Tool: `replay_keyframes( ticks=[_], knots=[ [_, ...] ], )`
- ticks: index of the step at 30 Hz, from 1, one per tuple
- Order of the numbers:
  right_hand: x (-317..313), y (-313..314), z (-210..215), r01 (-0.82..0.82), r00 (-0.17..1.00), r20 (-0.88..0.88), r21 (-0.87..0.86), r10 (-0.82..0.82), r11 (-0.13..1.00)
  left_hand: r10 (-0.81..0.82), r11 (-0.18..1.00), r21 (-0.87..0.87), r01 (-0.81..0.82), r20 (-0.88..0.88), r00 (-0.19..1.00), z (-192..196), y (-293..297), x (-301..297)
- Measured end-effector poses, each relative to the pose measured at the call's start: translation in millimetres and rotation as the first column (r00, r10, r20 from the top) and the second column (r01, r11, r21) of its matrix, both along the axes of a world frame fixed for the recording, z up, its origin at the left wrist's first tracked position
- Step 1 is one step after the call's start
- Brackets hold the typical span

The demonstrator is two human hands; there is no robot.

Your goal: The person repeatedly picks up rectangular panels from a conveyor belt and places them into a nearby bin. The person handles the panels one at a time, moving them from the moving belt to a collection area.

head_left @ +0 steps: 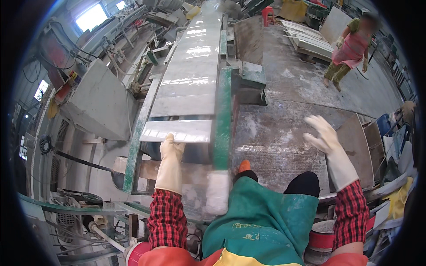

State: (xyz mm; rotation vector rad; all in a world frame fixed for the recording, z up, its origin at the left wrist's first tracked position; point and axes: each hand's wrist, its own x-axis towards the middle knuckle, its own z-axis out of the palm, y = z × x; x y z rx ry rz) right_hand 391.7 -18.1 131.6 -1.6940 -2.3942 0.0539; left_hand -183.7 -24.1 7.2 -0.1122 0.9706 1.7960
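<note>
A pale, glossy stone slab [184,129] lies across the near end of a long conveyor. My left hand [171,150], in a cream rubber glove, grips its near edge left of the middle, with the thumb on top; the fingers underneath are partly hidden. Beyond a narrow dark gap, a row of similar wet slabs [188,84] runs away along the belt. My right hand [323,134], gloved the same way, is raised over the floor to the right with fingers apart and nothing in it.
The conveyor's green side rail [223,119] ends in a white wrapped pad [217,193] beside my green apron [262,213]. A person in a pink apron [353,48] stands far right near stacked pale slabs [306,40]. Boards [355,137] lean at right; a grey machine housing [100,99] stands left.
</note>
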Motion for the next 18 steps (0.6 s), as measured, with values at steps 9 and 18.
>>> replay_keyframes(
  ticks=[9,18],
  knots=[
    [211,-170,-71,0.574,0.714,-0.309,-0.254,-0.628,0.779,-0.021,0.999,-0.036,0.021,-0.01,1.0,0,35,21],
    [240,-247,-110,0.61,0.606,-0.34,-0.381,-0.719,0.695,-0.003,0.995,-0.099,0.001,-0.018,1.0,1,47,12]
  ],
)
